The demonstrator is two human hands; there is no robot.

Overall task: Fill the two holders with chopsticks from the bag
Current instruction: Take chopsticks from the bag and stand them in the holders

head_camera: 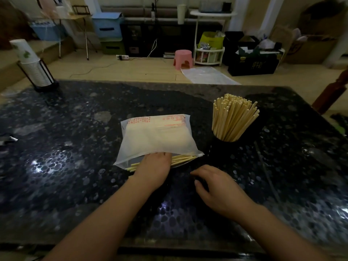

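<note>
Reaching into the mouth of the frosted bag (154,136), the left hand (153,169) has its fingers hidden inside, so its grip cannot be told. Loose chopsticks (181,159) poke from that opening. Just right of the bag, the right hand (219,189) curls around a dark holder (202,182) lying low on the table (75,147). Beyond it, also right of the bag, a second holder (225,147) stands packed with chopsticks (233,117).
</note>
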